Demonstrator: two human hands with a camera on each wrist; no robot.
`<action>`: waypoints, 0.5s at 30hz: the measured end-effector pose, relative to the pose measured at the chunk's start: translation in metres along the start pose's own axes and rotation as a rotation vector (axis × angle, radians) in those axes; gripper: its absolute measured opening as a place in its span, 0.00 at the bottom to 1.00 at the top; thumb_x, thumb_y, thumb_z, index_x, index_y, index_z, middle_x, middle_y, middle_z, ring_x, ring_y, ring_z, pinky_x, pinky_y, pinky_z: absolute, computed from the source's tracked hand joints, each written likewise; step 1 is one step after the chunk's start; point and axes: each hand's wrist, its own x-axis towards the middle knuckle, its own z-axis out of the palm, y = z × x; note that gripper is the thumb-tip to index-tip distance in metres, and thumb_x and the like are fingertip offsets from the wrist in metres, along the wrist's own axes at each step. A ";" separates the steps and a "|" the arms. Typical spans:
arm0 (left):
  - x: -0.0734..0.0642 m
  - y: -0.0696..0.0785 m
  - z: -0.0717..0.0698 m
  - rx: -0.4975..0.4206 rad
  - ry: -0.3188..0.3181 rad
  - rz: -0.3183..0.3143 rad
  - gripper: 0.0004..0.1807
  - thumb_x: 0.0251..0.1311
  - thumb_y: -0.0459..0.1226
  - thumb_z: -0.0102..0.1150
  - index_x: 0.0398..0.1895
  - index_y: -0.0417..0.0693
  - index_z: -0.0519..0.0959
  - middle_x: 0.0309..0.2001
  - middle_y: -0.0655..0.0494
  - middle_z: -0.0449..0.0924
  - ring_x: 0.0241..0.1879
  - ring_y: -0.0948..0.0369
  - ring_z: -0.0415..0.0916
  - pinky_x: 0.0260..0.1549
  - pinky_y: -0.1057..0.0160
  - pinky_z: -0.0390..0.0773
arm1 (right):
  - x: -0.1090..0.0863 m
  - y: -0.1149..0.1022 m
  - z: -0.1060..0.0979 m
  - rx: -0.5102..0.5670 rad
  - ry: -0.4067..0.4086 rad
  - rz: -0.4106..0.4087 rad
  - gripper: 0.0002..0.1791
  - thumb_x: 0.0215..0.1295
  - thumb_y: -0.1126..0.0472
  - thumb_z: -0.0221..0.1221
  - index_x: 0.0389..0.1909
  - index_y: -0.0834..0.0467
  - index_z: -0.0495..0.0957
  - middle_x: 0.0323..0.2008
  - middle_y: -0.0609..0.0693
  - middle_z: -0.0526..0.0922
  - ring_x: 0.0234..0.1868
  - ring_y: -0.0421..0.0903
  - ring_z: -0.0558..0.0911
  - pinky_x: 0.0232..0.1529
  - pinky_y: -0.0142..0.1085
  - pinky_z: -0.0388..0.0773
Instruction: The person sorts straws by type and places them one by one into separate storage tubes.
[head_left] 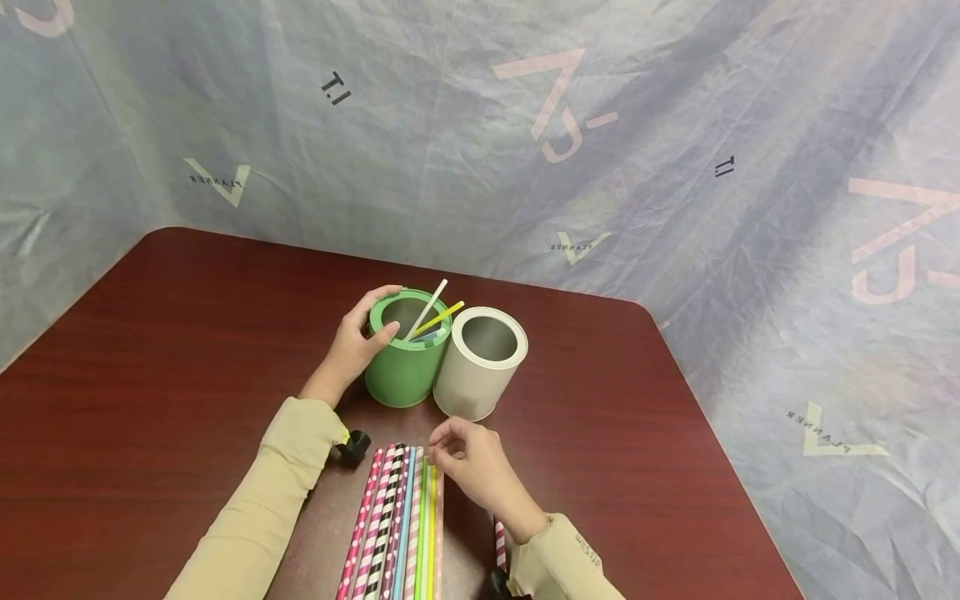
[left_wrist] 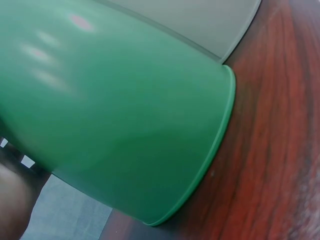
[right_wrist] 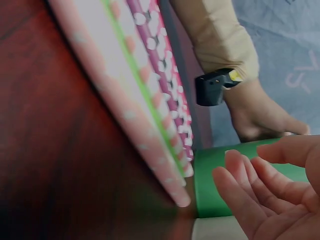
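My left hand [head_left: 352, 342] grips a green can [head_left: 401, 375] by its top, thumb over the near rim and fingers round the far side. Inside it lean a white straw [head_left: 433, 302], a yellow straw [head_left: 450, 313] and something blue. Close against it stands a cream can [head_left: 467, 387]. Below the cans my right hand [head_left: 480, 467] hovers at the top ends of a row of patterned straws [head_left: 393, 525]. In the right wrist view its fingers [right_wrist: 240, 200] are loosely bent, holding nothing. The green can's side [left_wrist: 135, 115] fills most of the left wrist view.
Dark red wooden table [head_left: 600, 400] surrounds the cans. A pink and white striped straw [head_left: 500, 537] lies apart, partly hidden by the right wrist. Grey printed fabric [head_left: 450, 125] hangs behind the table. A black wrist camera [head_left: 354, 448] sits beside the straws' top ends.
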 end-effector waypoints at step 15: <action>0.001 0.001 0.000 -0.007 0.000 0.002 0.30 0.61 0.34 0.52 0.69 0.45 0.64 0.62 0.41 0.70 0.49 0.71 0.72 0.46 0.74 0.72 | -0.007 0.008 -0.002 -0.062 -0.056 -0.002 0.02 0.58 0.68 0.61 0.32 0.61 0.79 0.31 0.52 0.86 0.33 0.40 0.84 0.35 0.26 0.78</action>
